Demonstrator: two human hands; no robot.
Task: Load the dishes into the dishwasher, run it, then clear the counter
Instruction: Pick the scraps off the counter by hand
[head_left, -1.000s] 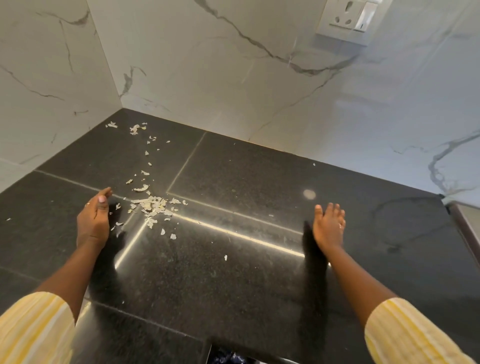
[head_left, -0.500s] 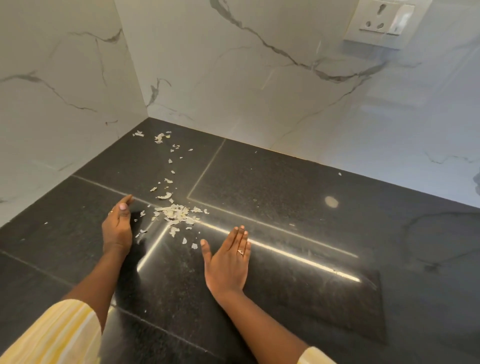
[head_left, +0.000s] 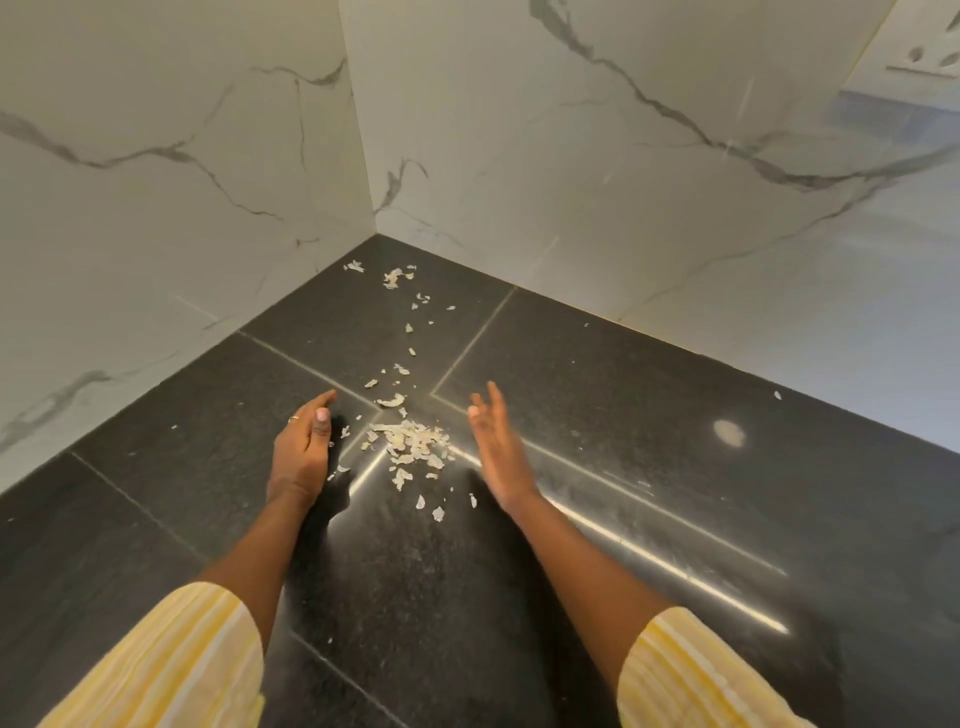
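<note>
Fingers (head_left: 322, 402) of the left hand (head_left: 304, 452) lie together, a little curved, and hold nothing. This hand stands on its edge on the counter (head_left: 649, 395), just left of the pile of scraps (head_left: 413, 441), with the palm toward the pile. One finger wears a thin ring (head_left: 293, 419). Fingers (head_left: 493, 402) of the right hand (head_left: 498, 447) are straight and almost together, also holding nothing. This hand is just right of the pile, palm toward it, a little blurred; whether it touches the counter is not clear.

The scraps are pale, thin flakes. Most are heaped between the two hands, and loose ones trail behind the pile toward the corner. A few lie in front of the pile.

The counter is black polished stone with thin seams (head_left: 470, 338) that meet at the pile. A bright streak (head_left: 649, 551) of light runs to the right of the pile, and a pale round spot (head_left: 729, 432) lies well to its right. White walls (head_left: 156, 208) with grey veins meet behind the pile. A white socket (head_left: 914, 62) is on the wall, high and far right of the pile. Yellow striped sleeves (head_left: 182, 660) show nearest the camera.
</note>
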